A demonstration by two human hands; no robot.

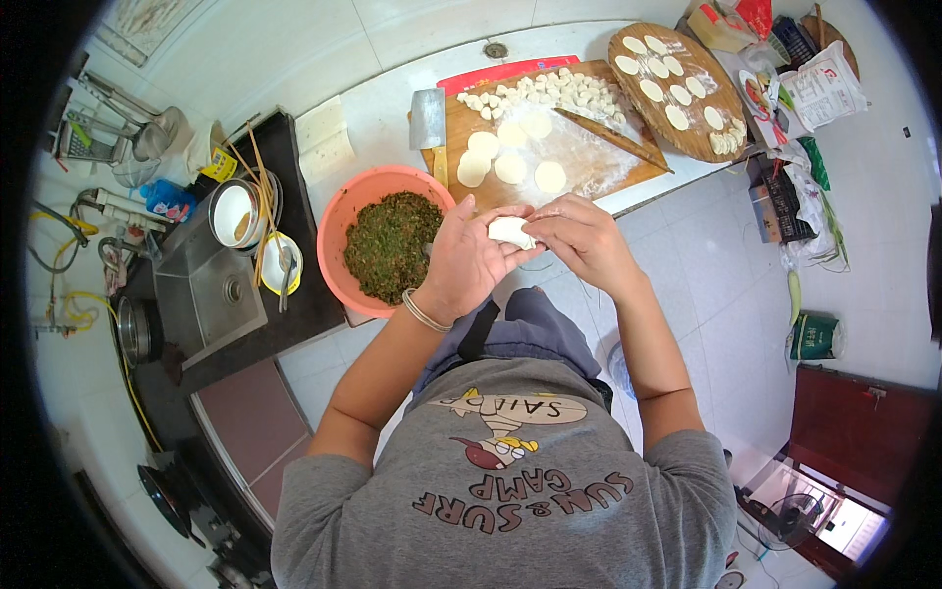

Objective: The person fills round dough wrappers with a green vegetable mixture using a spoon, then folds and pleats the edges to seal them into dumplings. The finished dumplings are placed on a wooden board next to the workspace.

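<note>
A folded white dumpling [511, 232] lies on the fingers of my left hand [459, 263], which is cupped palm up with the thumb raised. The fingertips of my right hand [589, 243] pinch the dumpling's right end. Just left of my hands stands a pink bowl [330, 245] of chopped green filling [391, 245]. Beyond them is a floured wooden board [628, 169] with several flat round wrappers [550, 177], a heap of small dough pieces [549, 93] and a wooden rolling pin [613, 139].
A cleaver [428, 120] rests at the board's left edge. Far right, a round wooden board [724, 96] carries more wrappers. To the left, bowls [234, 214] with long chopsticks [263, 187] stand beside a metal sink [211, 294].
</note>
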